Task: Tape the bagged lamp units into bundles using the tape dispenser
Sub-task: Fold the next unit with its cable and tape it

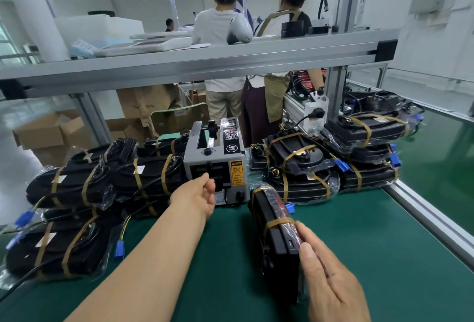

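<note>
Lamp bundle (275, 232) against right fingers (314, 241)

The table mat (372, 257) is deep green. Bagged lamp units (151, 180), left and right, are black, banded in tan tape (165, 175), with blue connectors (119, 250). The tape dispenser (205, 161) is grey with a yellow caution label (236, 173). The near bundle (272, 242) shows perhaps red print, blurred.

Bright overhead light, soft shadows (edges bowed), hands slightly blurred.
</note>
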{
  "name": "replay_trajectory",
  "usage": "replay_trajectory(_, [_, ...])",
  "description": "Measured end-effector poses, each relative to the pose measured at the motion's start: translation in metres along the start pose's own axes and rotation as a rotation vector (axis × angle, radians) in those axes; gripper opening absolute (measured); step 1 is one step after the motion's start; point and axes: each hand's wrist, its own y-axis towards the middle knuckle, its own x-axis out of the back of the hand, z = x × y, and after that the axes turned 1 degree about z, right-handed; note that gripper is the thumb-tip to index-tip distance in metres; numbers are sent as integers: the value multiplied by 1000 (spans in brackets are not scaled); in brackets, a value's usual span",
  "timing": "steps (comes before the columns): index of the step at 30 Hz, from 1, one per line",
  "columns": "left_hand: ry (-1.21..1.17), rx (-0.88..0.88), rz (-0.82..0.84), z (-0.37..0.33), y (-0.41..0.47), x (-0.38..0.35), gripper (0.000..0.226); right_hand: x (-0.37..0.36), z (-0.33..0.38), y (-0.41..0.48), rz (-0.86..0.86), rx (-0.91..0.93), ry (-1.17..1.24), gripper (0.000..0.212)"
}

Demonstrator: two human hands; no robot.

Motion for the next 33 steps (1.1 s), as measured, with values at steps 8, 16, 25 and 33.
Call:
replay_trajectory(8, [-150,-99,-80,2,0,-12,7,1,-2,0,1,6,16,45])
replay_trajectory(16, [358,-239,565,16,-85,24,23,3,-7,3,27,-33,45,30])
replay_trajectory(25, [872,-355,685,47,-126,17,14,3,-6,-1,46,-38,50,37])
replay_trajectory(33, [1023,-379,715,36,-129,8,15,3,-8,1,72,-11,-39,42])
